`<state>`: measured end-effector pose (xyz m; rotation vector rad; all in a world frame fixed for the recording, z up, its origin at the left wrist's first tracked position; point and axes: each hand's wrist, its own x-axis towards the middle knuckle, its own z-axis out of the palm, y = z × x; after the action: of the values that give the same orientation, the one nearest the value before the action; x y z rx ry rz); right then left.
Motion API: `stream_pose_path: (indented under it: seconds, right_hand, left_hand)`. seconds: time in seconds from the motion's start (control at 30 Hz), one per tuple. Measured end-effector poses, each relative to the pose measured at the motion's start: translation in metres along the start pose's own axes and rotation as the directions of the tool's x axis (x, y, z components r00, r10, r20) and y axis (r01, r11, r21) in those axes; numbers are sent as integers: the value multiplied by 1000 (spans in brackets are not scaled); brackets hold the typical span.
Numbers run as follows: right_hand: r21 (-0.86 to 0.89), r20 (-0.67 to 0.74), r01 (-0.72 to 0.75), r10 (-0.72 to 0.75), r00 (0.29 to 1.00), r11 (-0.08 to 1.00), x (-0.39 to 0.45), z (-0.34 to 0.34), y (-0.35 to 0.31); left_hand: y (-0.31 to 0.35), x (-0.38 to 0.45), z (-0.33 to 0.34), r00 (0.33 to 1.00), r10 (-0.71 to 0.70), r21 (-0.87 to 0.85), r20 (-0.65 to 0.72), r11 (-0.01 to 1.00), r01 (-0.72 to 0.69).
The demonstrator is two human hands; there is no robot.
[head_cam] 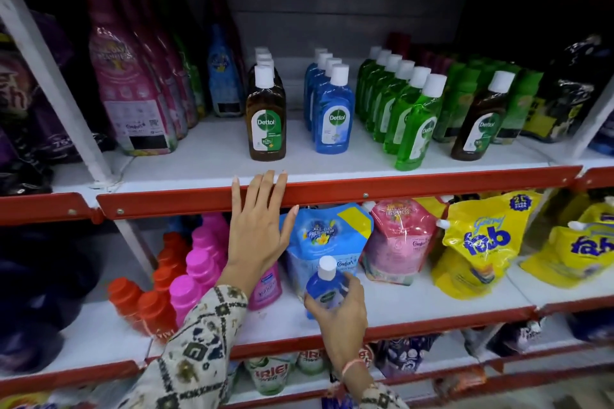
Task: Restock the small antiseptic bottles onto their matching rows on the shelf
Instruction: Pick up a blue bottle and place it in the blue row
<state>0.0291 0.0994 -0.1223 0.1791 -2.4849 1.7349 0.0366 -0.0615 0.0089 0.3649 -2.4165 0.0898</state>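
1. The left hand [257,226], fingers spread and holding nothing, rested on the red shelf edge [332,191] at frame centre
2. The right hand [335,307] grasped a small blue Dettol bottle [324,289], lower centre, below the blue Dettol row [327,103]

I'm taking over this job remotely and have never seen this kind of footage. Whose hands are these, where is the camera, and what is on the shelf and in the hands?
There is no machine here: a person works with bare hands, and the one picture comes from a camera on their head, looking forward and down. The left hand lies open on the red shelf edge. The right hand grips a small blue bottle with a white cap. On the upper shelf stand rows of Dettol: a brown row, a blue row, a green row, and one brown bottle further right. The blue row looks like the match.
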Motion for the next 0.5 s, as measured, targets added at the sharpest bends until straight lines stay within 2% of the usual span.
stream_pose_path:
  seconds: [0.23,0.37,0.5]
  right_hand:
    - [147,-94,225,-213,972,963,34,-63,-80]
    - [152,-212,388,-353,911,909,61,-96,-140]
    - [172,-249,476,-430,868,862,94,-108,-190]
  left_hand:
    - [2,1,1,1000,-16,-18,-3,1000,16]
    - [9,5,2,1000,-10,-4,-27,1000,10]
    - [21,22,3,999,15,29,-39,999,-14]
